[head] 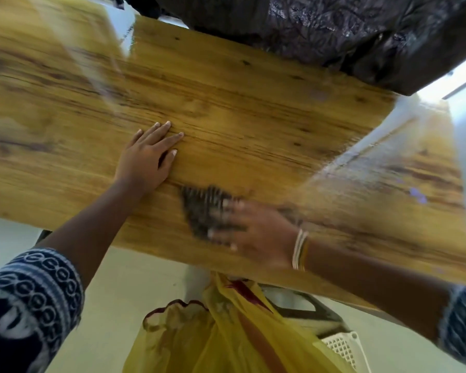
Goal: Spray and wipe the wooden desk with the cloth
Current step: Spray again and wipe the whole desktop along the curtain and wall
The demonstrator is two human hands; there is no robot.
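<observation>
While left hand (pixel 145 154) lies flat on desk (pixel 253 109), right hand (pixel 256 232) presses blurred cloth (pixel 202 208), hands apart.

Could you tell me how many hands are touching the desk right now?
2. The left hand lies flat on the desk, fingers spread. The right hand presses the cloth near the front edge, blurred, so its fingers touch the desk mostly through the cloth.

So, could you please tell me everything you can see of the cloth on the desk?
The cloth is dark grey-brown and looks ribbed or striped, though motion blur hides its weave. It lies bunched and flat on the wooden desk, near the edge closest to the person. The right hand presses on it with spread fingers, covering its right part. The left hand rests beside it, apart.
</observation>
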